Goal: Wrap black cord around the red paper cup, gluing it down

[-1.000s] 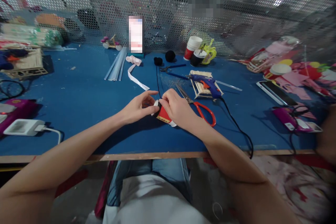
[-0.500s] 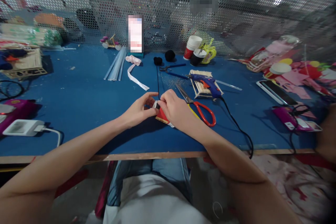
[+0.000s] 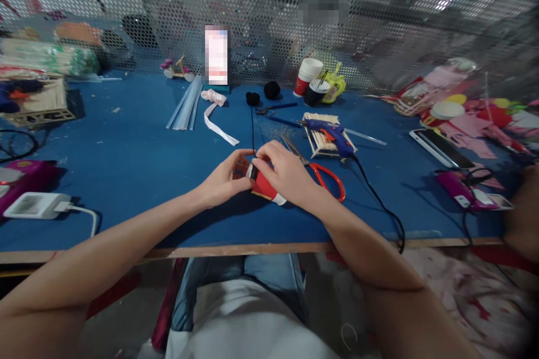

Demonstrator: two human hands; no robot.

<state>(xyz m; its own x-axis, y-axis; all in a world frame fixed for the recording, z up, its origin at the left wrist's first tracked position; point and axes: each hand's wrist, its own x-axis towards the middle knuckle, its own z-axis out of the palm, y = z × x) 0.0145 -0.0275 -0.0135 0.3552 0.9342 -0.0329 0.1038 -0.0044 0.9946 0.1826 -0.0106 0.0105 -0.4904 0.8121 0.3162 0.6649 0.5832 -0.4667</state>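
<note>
Gripping a red-and-white paper cup [image 3: 264, 187] tipped on its side, two hands meet over the surface [image 3: 138, 162], inward from the middle of its front edge. The left hand [image 3: 221, 180] curls thumb and fingers about the cup's black-banded end; the right hand [image 3: 286, 173] pinches beside the band, though whether on yarn or cup wall cannot be told. Black yarn [image 3: 253, 129] leads from there toward the rear edge and a small black ball [image 3: 252, 99]. Likely faults: a slack pinch could let the band slip off the end; too firm a squeeze could dent the thin wall; a tug could snag the yarn on the neighbouring pliers [image 3: 284, 121] or scissors [image 3: 315, 171]. Appearance: the wall is plain red where exposed, white at both ends, with the dark band close to the left one; the fingers conceal the remainder.
</note>
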